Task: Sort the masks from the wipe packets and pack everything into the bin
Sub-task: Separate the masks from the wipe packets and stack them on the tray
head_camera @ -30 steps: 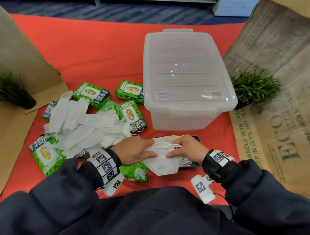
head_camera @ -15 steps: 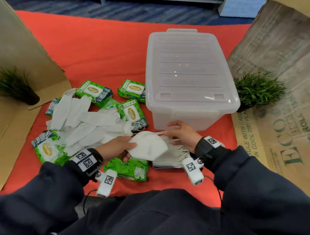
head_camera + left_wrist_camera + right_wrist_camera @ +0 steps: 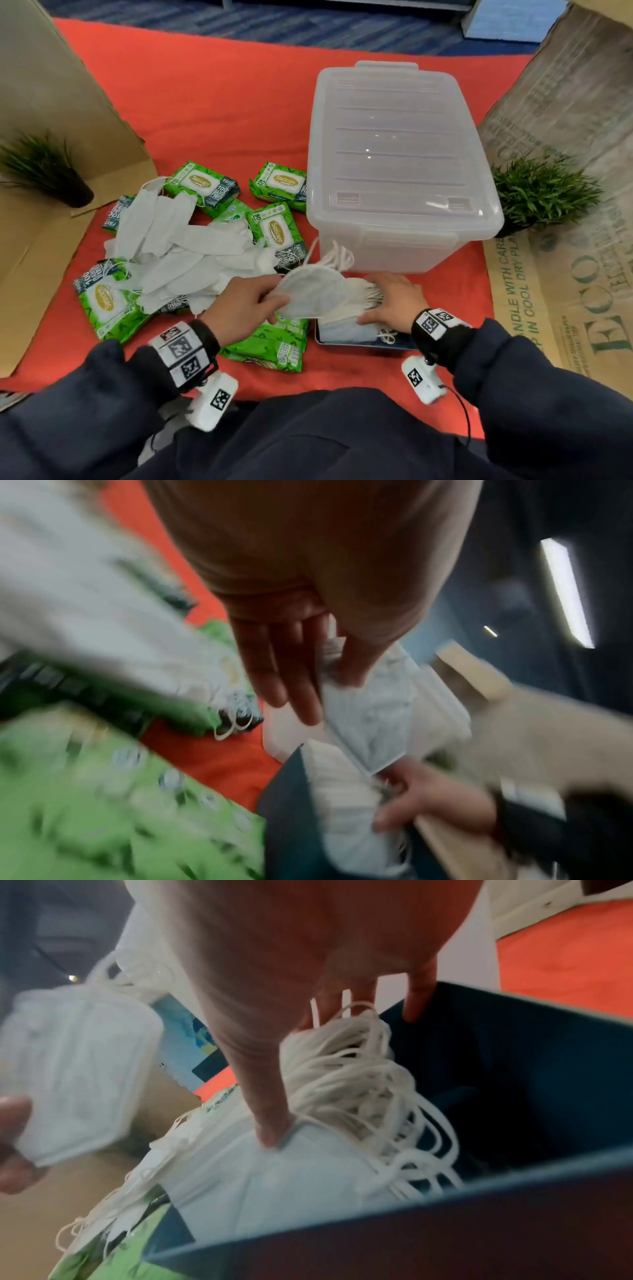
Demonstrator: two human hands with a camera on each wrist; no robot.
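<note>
Closest in, the left hand (image 3: 239,305) has its grip pinched on one folded white mask (image 3: 313,294), held just over the stack of masks (image 3: 346,325) in a dark blue box (image 3: 363,344). The right hand (image 3: 394,301) lies flat on that stack, fingers relaxed. One green wipe packet (image 3: 270,346) sits under the left wrist. Further out there's a loose pile of masks (image 3: 181,253) with about six more wipe packets (image 3: 277,229) around it on the red table (image 3: 205,113). One clear bin (image 3: 397,164) sits behind, lid on.

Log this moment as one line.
left hand: holds mask | right hand: presses mask stack in blue box | bin: lid on
</note>
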